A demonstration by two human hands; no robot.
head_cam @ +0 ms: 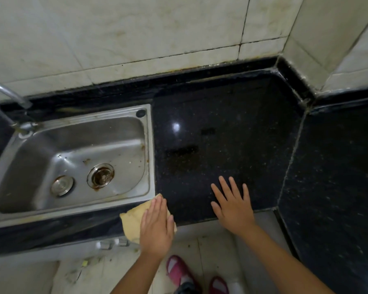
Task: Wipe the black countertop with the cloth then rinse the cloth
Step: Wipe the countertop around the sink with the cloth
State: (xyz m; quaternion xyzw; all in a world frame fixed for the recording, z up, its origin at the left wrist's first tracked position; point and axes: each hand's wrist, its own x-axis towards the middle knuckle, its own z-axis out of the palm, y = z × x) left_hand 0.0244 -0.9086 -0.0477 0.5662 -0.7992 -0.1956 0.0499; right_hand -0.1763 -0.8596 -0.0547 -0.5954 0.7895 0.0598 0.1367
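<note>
Your left hand presses flat on the yellow cloth at the black countertop front edge; right hand splayed, empty, just right.

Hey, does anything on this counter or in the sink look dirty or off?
Yes. A dull brownish smear marks the black countertop beyond the right hand. The sink drain is ringed with rusty stains, and a loose metal stopper lies beside it.

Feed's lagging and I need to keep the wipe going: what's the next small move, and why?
Probably slide the left hand, pressing the yellow cloth flat at the counter's front edge by the sink, forward and right across the black countertop. The brownish smear ahead looks unwiped; the right hand rests flat beside it.
</note>
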